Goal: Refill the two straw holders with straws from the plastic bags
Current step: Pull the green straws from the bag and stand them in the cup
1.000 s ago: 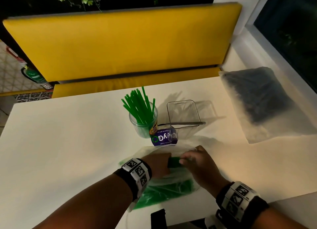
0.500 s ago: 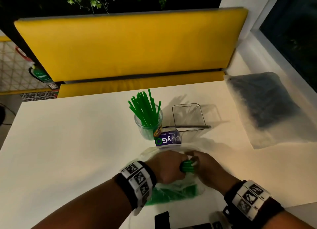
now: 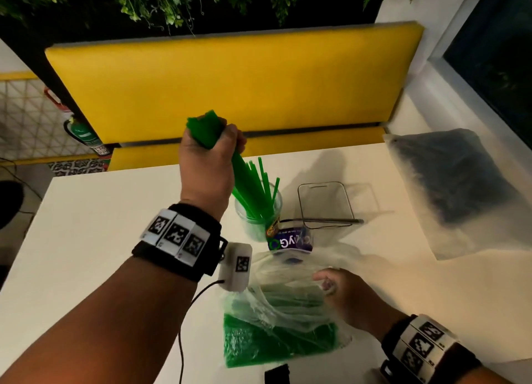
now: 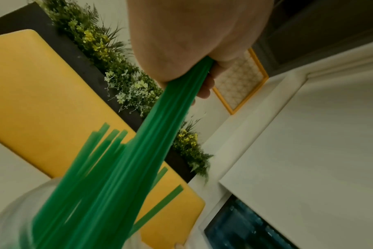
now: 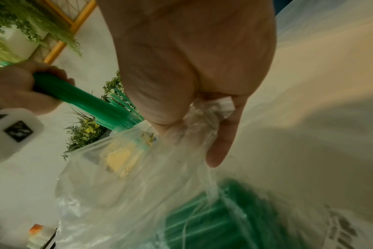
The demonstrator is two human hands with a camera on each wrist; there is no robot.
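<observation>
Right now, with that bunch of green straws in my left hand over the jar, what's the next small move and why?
Probably ease the left hand down and loosen its grip: the green straw bunch already angles into the clear jar, its lower ends among the straws standing there. The right hand holds the bag meanwhile.

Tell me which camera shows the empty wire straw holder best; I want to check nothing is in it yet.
The head view: the wire holder stands whole on the table beside the jar of green straws, and no straws show inside it. The left wrist view shows only the jar's rim and straws, and the right wrist view mostly the bag; neither shows the wire holder.
</observation>
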